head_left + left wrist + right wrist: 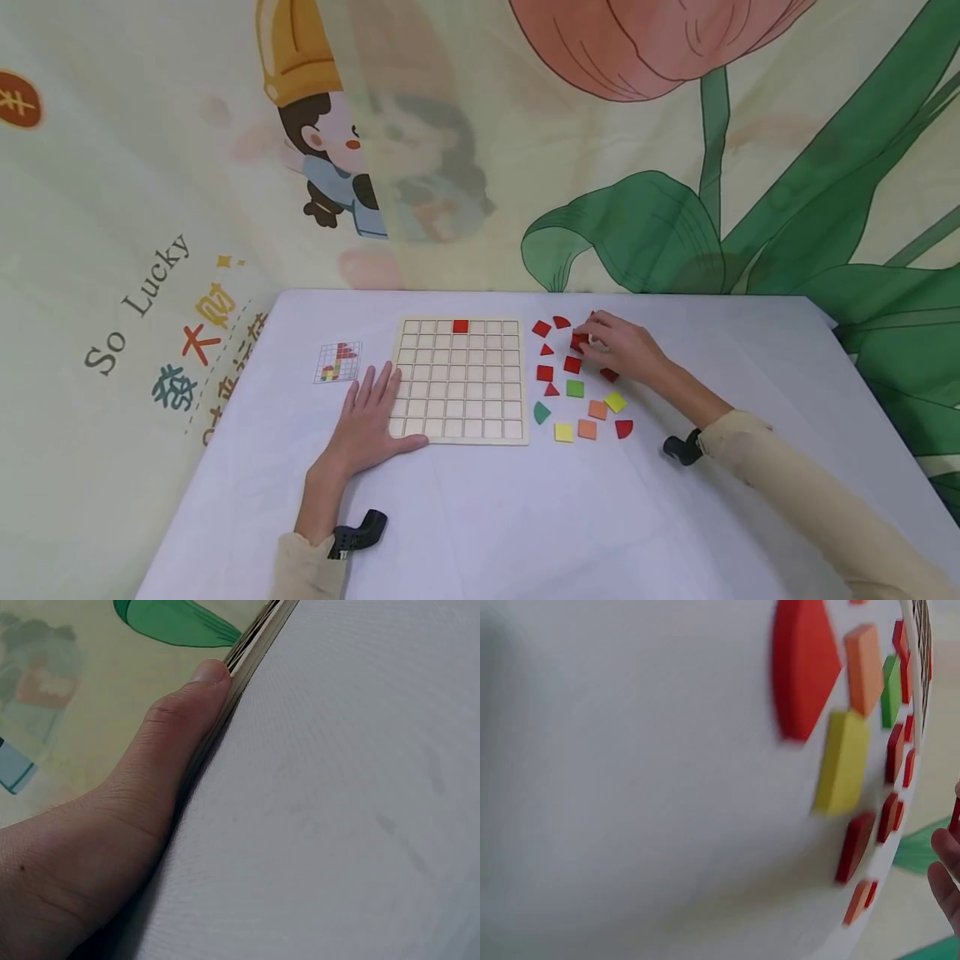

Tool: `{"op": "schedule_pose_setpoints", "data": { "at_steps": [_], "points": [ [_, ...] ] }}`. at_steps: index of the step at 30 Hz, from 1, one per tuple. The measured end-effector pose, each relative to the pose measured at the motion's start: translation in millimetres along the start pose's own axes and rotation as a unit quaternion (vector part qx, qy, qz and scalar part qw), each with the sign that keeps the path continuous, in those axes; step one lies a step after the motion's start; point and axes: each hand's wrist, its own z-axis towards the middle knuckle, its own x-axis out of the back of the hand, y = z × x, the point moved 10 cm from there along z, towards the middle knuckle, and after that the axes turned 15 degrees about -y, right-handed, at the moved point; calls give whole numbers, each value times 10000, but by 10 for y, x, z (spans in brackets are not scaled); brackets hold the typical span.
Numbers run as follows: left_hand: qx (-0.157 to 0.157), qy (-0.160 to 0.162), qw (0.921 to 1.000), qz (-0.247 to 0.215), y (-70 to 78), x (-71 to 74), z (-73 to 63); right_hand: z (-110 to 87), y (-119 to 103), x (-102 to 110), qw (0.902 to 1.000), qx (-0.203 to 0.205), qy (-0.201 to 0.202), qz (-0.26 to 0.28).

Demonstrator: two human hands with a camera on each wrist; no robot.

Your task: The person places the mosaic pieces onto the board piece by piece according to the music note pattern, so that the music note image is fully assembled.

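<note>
One pattern card: a small white card printed with a grid and coloured shapes (348, 353) lies flat near the left edge of the white cloth-covered table (480, 525), just left of the board, probably so the pattern can be checked at a glance.
Left hand: the person's left hand (365, 425) rests spread wide at the board's near left corner, fingertips at its left edge and thumb along the near edge; it pinches nothing and seems meant to keep the board from sliding.
Grid board: a pale, wood-coloured square board with rows of square cells (459, 442) lies flat toward the table's far edge.
Placed piece: a flat red square tile (461, 326) sits in the middle cell of the board's far row.
Loose pieces: red, green, yellow and orange tiles are scattered beyond the board's right edge, apparently within easy reach; a green quarter-round tile (542, 412) lies near its near right corner, a yellow square tile (564, 432) further right.
Right hand: the person's right hand (626, 343), above the far loose tiles, has its fingers drawn narrow.
Held piece: a dark red piece (955, 816) is at the right fingertips, seemingly pinched by its edges; its exact shape is hidden.
</note>
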Motion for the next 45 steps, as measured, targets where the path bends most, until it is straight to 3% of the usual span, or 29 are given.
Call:
{"op": "schedule_pose_setpoints", "data": {
  "at_steps": [14,22,30,45],
  "points": [
    [62,2,10000,31,-20,2,-1,782,-849,-269,9965,641,-487,221],
    [52,1,10000,19,-20,-8,-4,1121,-1162,-445,9936,689,-871,184],
    [28,22,10000,10,-14,8,-34,1279,-1300,-538,9902,853,-1100,139],
    [34,57,10000,73,-22,19,-68,1355,-1362,-688,9835,830,-1566,-373]
  ]
}}
